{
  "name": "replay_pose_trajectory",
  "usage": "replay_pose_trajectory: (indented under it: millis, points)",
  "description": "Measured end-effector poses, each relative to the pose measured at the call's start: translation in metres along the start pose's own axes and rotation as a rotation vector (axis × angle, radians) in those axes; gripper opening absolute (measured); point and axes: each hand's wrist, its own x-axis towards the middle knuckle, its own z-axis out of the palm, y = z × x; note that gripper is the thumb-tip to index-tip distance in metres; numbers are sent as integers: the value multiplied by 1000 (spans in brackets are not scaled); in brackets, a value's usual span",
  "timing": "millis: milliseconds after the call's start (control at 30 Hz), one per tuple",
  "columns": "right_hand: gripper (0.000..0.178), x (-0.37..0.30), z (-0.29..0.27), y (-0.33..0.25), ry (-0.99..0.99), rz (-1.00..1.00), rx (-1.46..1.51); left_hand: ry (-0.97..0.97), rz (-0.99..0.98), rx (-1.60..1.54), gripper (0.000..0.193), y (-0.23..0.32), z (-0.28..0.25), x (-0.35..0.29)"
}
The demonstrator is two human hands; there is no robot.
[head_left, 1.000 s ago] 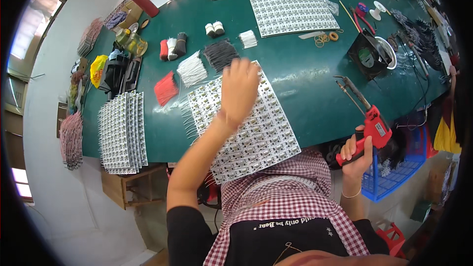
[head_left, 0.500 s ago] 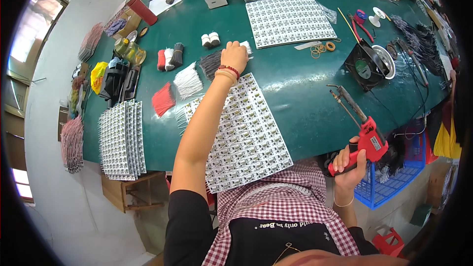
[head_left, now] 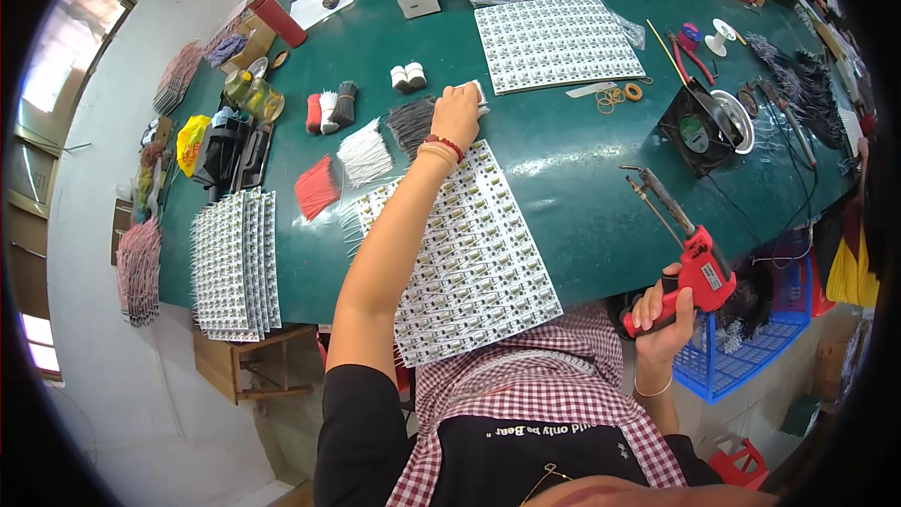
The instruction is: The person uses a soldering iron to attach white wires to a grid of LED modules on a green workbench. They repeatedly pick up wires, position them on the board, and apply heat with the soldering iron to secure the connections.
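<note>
My left hand (head_left: 457, 115) reaches over the far end of a white circuit-board panel (head_left: 477, 268), its fingers bent and closed. Beside the fingertips shows a small white bundle (head_left: 482, 98); the hand hides what the fingers hold. To their left lie loose black wires (head_left: 410, 125), white wires (head_left: 364, 153) and red wires (head_left: 316, 188). The panel carries rows of small parts and rests at the table's near edge, partly under my left forearm. Wrapped around the handle of a red soldering gun (head_left: 704, 272), my right hand (head_left: 664, 319) holds it with its tip pointing up and away.
Stacked panels (head_left: 235, 268) stand at the left, with more panels (head_left: 558, 42) at the back. A black fan (head_left: 699, 127), red-handled pliers (head_left: 696, 61) and rubber bands (head_left: 612, 99) lie to the right. Tied wire bundles (head_left: 328, 111) sit behind the loose wires. A blue crate (head_left: 751, 347) is below.
My left hand has shifted slightly right and nearer to me, still by the white bundle. The soldering gun and my right hand stay nearly in place. The whole view has moved a little.
</note>
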Motion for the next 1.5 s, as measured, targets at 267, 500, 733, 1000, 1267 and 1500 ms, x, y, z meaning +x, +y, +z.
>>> replay_pose_trajectory:
  millis: [267, 500, 733, 1000, 1267, 1500]
  points:
    - [40, -1, 5, -3, 0, -30, -16, 125, 58, 63, 15, -5, 3, -9]
    - [44, -1, 15, -1, -5, 29, -8, 84, 107, -542, 6, 79, -79, -59]
    - [59, -7, 66, 17, -134, 204, -312, -285, -63, -860, 14, 172, -132, -176]
    - [19, -24, 83, 18, -230, 276, -571, -263, -206, -855, 12, 185, -147, -220]
    - [10, -37, 82, 21, -283, 238, -672, -222, -278, -987, 12, 184, -139, -240]
    - [24, -44, 69, 32, -298, 270, -685, -28, -205, -747, 13, 190, -138, -250]
